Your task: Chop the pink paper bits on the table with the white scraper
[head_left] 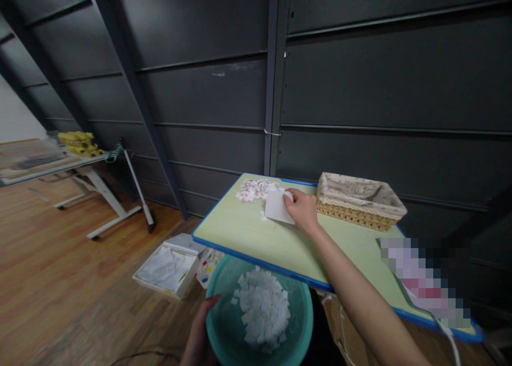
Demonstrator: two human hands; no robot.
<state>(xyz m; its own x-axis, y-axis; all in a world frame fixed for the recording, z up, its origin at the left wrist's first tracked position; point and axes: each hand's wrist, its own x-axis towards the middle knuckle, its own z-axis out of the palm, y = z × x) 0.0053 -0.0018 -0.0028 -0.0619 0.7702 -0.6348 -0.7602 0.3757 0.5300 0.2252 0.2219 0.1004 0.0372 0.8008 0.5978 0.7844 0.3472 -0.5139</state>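
Over the pale green tabletop (240, 232), my right hand (303, 208) grips a white card (277, 207) between thumb and fingers. The card is beside a heap of small white and pinkish paper scraps (258, 189) near the table's far left corner. Below the table's front edge, my left hand (202, 323) is closed on the left rim of a teal plastic basket (304, 323); most of its fingers are hidden. Many small white paper pieces (264, 310) lie piled inside the basket.
A wicker basket with a cloth lining (352, 216) stands at the table's back right. A blurred-out flat item (424, 286) lies at the right end. An open white box (168, 267) is on the wooden floor. Another table (52, 166) stands far left; dark panels (200, 94) rise behind.
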